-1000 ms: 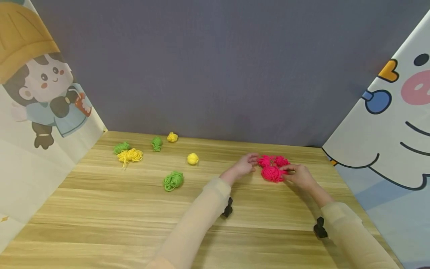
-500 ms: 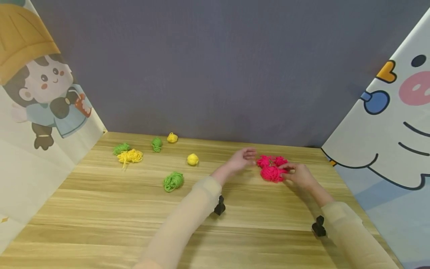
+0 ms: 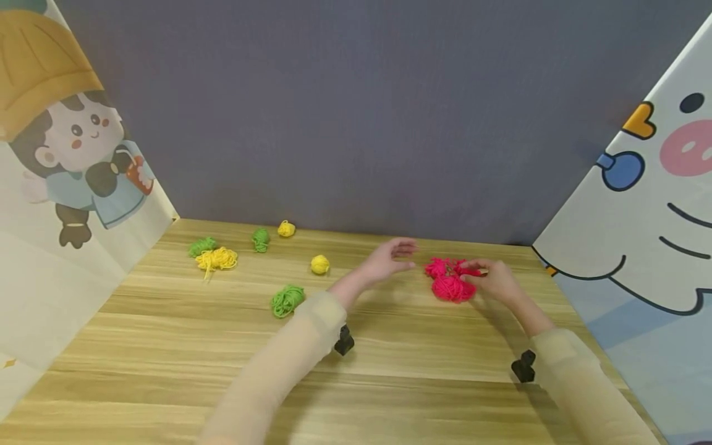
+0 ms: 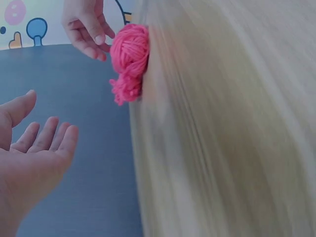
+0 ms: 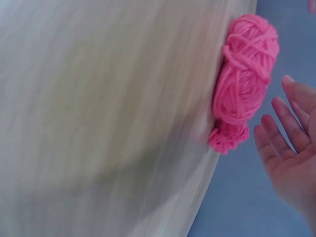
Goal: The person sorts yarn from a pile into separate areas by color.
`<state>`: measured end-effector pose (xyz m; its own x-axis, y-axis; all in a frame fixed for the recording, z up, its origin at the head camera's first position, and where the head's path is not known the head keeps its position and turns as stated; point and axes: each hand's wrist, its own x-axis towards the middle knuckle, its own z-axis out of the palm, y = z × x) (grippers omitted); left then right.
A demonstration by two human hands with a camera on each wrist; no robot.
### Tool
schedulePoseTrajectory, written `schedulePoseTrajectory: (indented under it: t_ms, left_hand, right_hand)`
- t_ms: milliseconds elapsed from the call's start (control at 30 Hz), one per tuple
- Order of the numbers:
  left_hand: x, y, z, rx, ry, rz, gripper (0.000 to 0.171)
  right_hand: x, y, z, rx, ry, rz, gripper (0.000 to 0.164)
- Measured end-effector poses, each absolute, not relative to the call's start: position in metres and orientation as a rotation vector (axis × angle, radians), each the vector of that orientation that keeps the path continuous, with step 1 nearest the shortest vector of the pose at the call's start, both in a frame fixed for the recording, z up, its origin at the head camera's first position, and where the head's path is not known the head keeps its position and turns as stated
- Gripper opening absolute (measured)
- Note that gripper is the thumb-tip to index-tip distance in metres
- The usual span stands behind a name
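Bright pink balls of yarn (image 3: pixel 453 288) lie bunched together on the wooden table, right of its middle. The right wrist view shows a larger pink yarn ball (image 5: pixel 246 74) with a small one (image 5: pixel 228 137) against it. My right hand (image 3: pixel 497 282) hovers at the right side of the pink bunch. Its fingers (image 5: pixel 287 129) are spread and loosely bent, with a gap to the yarn and nothing in them. Left of the bunch, my left hand (image 3: pixel 384 261) is in the air, holding nothing. Its palm and relaxed fingers (image 4: pixel 47 136) show in the left wrist view.
Green yarn balls (image 3: pixel 288 300) and yellow yarn balls (image 3: pixel 319 265) are scattered over the table's left half. A loose yellow skein (image 3: pixel 218 259) touches a green one (image 3: pixel 202 246). A grey wall (image 3: pixel 356 123) stands behind, with cartoon-printed panels (image 3: pixel 623 228) on both sides.
My left hand has drawn away from the pink yarn, moving left and slightly up. The right hand's fingers, at the front pink ball earlier, have come off it and lifted slightly.
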<state>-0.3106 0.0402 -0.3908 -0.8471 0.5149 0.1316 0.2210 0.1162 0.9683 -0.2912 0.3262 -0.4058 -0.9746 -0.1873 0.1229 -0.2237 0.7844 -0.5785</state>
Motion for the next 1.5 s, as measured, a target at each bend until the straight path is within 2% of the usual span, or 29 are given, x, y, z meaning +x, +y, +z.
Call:
schedulePoseTrajectory:
  t_ms: [933, 1500]
  left_hand:
    - [-0.278, -0.063, -0.362, 1.004, 2.512, 1.463, 0.058]
    - [-0.256, -0.132, -0.378, 0.915, 2.679, 1.319, 0.061]
  right_hand:
    - [-0.312, 0.287, -0.409, 0.346, -2.758, 0.996, 0.036]
    - [-0.322, 0.279, -0.424, 0.259, -2.803, 0.909, 0.036]
